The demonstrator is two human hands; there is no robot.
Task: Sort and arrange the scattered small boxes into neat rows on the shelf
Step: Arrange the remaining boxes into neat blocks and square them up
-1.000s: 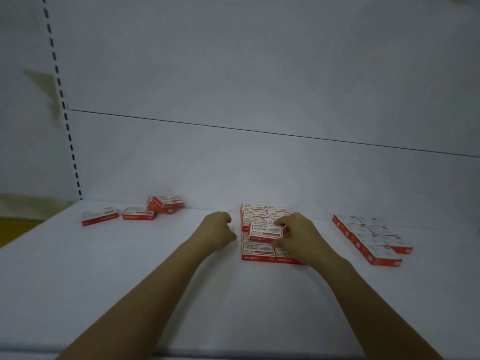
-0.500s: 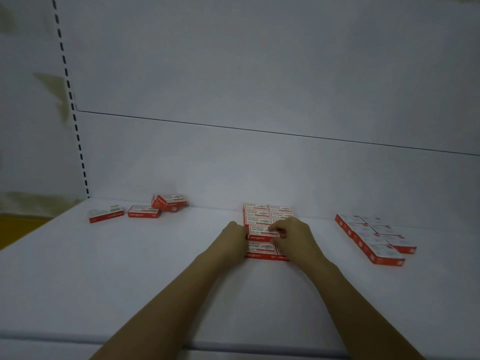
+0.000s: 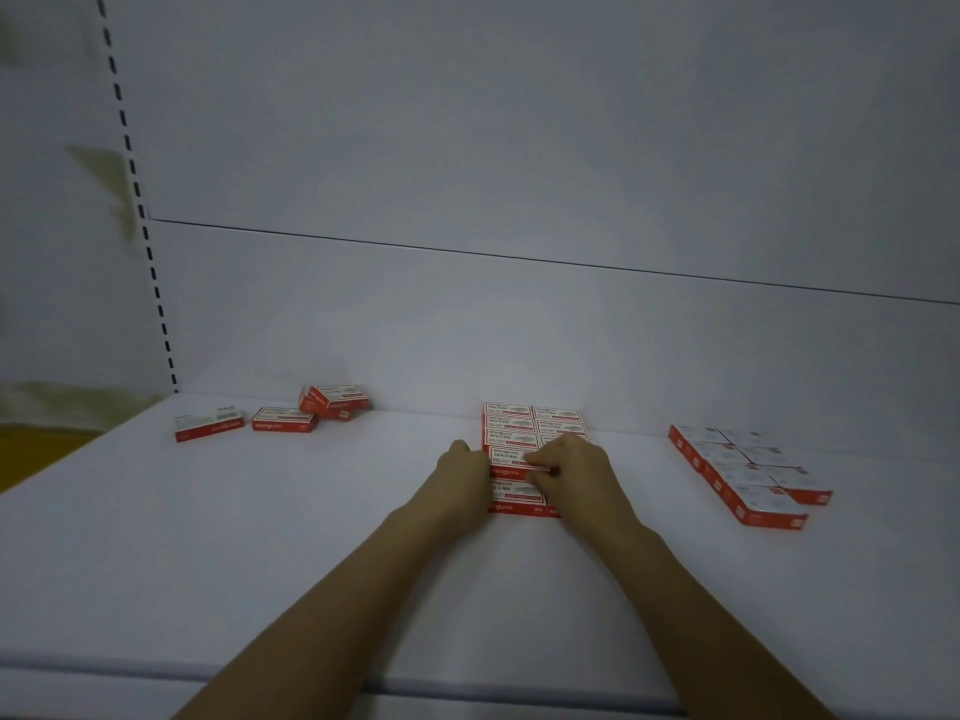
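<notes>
A block of small red-and-white boxes lies in two neat columns at the middle of the white shelf. One box sits on that block. My right hand pinches its right end with curled fingers. My left hand rests against the block's left side, fingers curled at the box's left end. Loose boxes lie at the back left: one box, a second box and a small tilted pile. A second arranged group lies at the right.
The shelf's white back panel rises right behind the boxes. A perforated upright strip runs down the left side. The shelf's front edge crosses the bottom of the view. A yellow surface shows at far left.
My left hand has moved right from open shelf to the block's left side. My right hand has brought the held box down onto the block. The view has shifted slightly.
</notes>
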